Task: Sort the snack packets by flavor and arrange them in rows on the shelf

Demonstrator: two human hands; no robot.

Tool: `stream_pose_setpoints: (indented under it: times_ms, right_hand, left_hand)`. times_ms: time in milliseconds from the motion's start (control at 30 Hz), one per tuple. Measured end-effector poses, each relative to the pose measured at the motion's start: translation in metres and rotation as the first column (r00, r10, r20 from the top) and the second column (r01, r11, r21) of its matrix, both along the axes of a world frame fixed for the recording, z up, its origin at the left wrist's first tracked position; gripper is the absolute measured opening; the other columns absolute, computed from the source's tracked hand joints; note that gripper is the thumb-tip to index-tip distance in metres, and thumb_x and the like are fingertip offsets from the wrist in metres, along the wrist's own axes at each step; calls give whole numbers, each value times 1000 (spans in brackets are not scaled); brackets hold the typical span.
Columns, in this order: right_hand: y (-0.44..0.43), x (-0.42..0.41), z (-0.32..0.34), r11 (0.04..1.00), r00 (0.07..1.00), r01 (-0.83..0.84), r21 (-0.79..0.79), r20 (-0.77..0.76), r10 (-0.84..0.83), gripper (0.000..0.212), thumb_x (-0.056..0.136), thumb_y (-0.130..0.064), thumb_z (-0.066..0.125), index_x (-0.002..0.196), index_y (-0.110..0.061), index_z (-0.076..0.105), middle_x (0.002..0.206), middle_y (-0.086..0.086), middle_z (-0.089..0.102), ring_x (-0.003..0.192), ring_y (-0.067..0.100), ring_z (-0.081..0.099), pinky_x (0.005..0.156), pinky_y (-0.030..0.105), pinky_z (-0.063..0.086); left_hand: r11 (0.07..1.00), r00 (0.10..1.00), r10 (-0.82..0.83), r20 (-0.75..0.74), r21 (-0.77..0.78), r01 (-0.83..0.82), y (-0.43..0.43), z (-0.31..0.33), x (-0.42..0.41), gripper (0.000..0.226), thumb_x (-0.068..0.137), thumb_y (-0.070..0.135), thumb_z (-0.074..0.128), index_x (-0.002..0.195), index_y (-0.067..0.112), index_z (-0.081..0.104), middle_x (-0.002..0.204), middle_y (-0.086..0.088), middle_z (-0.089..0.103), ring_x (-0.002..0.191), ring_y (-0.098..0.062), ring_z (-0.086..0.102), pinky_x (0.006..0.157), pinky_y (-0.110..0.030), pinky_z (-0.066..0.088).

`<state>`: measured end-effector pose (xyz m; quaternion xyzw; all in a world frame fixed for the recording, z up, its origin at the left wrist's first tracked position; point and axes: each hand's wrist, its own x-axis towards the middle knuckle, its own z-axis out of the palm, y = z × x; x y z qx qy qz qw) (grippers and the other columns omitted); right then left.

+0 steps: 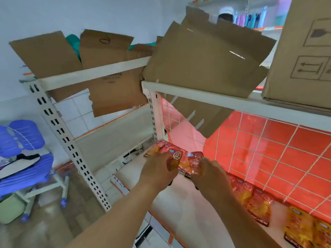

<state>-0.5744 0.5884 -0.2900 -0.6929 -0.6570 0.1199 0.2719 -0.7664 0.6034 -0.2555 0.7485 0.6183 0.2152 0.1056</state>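
Beneath overhanging cardboard (206,56), hands (157,169) (209,174) tight around red packets (179,153) on the shelf (188,208).

This looks like a small shop. The plainest sign is the white slotted post (153,115), the sort of upright that store racking hangs on. Right of the post runs a white shelf (179,203) backed by a wire grid (250,149), with matching snack packets (258,210) laid side by side along it. Above the post, on both sides, torn cardboard (202,59) and a shipping box (295,68) (arrows printed on its side) sit on the top boards. Far beyond the post, up and right, another rack holds coloured bottles (250,18) over an orange edge strip (268,28). Below-left of the post, a paper label (119,183) sits at the shelf edge.
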Motion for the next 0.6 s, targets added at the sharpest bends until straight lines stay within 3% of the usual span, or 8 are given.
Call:
stream_pose_setpoints:
  times_ms: [100, 200, 300, 367, 467, 600]
  right_hand:
    - [16, -13, -22, 997, 998, 57, -59, 4, -57, 54, 69, -48, 68, 119, -34, 53, 93, -3, 56, 78, 22, 59, 63, 27, 33]
    - [33, -28, -41, 983, 993, 102, -156, -39, -109, 53, 70, -55, 59, 118, -35, 51, 78, -11, 56, 67, 8, 51, 54, 26, 34]
    - [51, -44, -54, 948, 977, 196, -251, -30, -210, 66, 68, -62, 53, 130, -43, 43, 102, -4, 62, 96, 22, 60, 77, 33, 50]
    - [62, -54, -62, 937, 967, 242, -253, -14, -253, 66, 70, -59, 53, 132, -41, 42, 121, 4, 59, 115, 31, 55, 89, 37, 49]
    - [75, -69, -64, 918, 949, 304, -252, 1, -314, 61, 76, -54, 60, 132, -36, 45, 126, 6, 55, 116, 31, 55, 81, 34, 40]
    - [86, -85, -64, 888, 917, 390, -245, 11, -399, 52, 78, -58, 61, 121, -34, 46, 120, 4, 51, 108, 30, 56, 79, 35, 44]
  left_hand:
    - [997, 999, -27, 20, -75, 28, 31, -19, -5, 20, 80, 40, 61, 96, 27, 64, 96, 10, 69, 88, -12, 65, 78, -37, 58]
    - [996, 997, -74, 20, -52, 75, 59, -42, -11, 23, 81, 39, 75, 96, 23, 68, 95, 8, 70, 87, -13, 68, 78, -33, 60]
    - [990, 990, -142, -8, -9, 142, 91, -67, -19, 44, 84, 49, 75, 116, 20, 70, 108, -1, 70, 98, -20, 66, 85, -35, 57]
    - [981, 983, -184, -22, -67, 182, 113, -78, -22, 54, 85, 53, 69, 129, 21, 65, 122, -3, 67, 112, -24, 62, 93, -37, 53]
    - [960, 970, -229, -77, -181, 213, 144, -87, -22, 58, 82, 56, 60, 132, 25, 60, 127, -3, 65, 117, -24, 60, 97, -41, 54]
    - [957, 953, -268, -141, -148, 248, 167, -98, -27, 65, 76, 63, 64, 133, 32, 57, 127, 0, 62, 120, -24, 58, 96, -40, 54]
